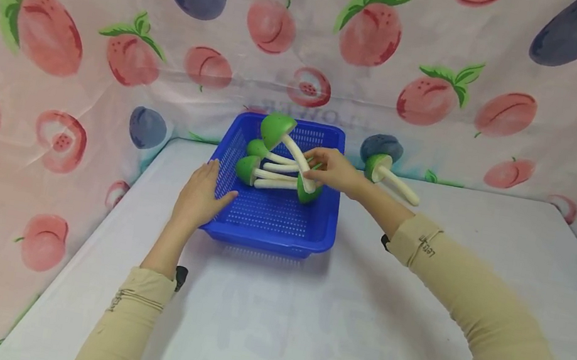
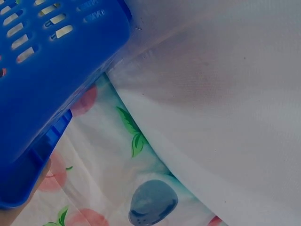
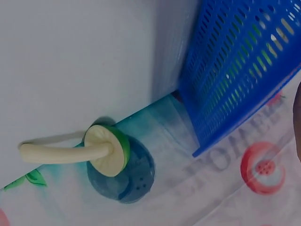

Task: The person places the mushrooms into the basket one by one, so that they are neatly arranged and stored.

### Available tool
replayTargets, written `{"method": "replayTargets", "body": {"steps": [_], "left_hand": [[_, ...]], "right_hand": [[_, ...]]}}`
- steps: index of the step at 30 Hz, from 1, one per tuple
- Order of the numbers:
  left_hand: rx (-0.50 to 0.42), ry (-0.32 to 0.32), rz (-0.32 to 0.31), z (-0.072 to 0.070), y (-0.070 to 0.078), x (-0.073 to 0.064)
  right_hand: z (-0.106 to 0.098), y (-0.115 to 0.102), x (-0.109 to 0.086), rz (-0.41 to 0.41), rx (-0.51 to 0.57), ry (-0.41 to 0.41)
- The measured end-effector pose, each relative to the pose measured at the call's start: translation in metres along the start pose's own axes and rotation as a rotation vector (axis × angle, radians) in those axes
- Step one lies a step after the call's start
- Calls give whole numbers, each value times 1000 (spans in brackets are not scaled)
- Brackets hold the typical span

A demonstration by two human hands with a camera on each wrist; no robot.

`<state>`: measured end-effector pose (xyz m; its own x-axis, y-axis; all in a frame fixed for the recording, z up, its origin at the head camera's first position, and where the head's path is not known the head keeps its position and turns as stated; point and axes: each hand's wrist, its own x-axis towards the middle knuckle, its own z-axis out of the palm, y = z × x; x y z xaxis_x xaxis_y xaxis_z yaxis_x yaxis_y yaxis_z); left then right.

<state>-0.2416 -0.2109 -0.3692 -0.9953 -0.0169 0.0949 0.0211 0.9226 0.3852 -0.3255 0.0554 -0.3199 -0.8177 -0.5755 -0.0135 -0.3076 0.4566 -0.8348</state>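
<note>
A toy mushroom point(image 1: 297, 155) with a green cap and a long cream stem is tilted over a blue plastic basket point(image 1: 269, 239). My right hand point(image 1: 332, 171) pinches it near the lower end of its stem. Several similar mushrooms point(image 1: 247, 169) lie in the basket, mostly with caps to the left; one cap point(image 1: 308, 191) sits at the right, below the held stem. Along the basket's left rim rests my left hand point(image 1: 199, 197), fingers straight and thumb spread over the inside. In the left wrist view, the basket's wall point(image 2: 61, 80) hides most of that hand.
Another green-capped mushroom point(image 1: 394, 178) lies on the white table point(image 1: 412, 328), right of the basket near the back edge. The right wrist view shows this loose mushroom point(image 3: 99, 151) beside the basket's perforated side point(image 3: 225, 80). A fruit-patterned cloth point(image 1: 313, 31) hangs behind the table.
</note>
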Motion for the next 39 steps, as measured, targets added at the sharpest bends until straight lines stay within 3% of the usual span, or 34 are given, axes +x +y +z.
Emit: {"method": "replayTargets", "body": {"steps": [11,20,27,31,39], "left_hand": [[-28,80,-17,2,0,0],[-49,93,-13,1,0,0],[-43,99,-3,1,-2,0],[-44,101,-3,2,-2,0],[-54,110,-11,1,-2,0]], "right_hand": [[25,9,10,-51,-56,-183],[35,15,14,-213,-418,-250],[47,20,17,-338,-551,-227],[53,22,21,-351,-607,-210],[62,23,29,-357,-617,-192]]}}
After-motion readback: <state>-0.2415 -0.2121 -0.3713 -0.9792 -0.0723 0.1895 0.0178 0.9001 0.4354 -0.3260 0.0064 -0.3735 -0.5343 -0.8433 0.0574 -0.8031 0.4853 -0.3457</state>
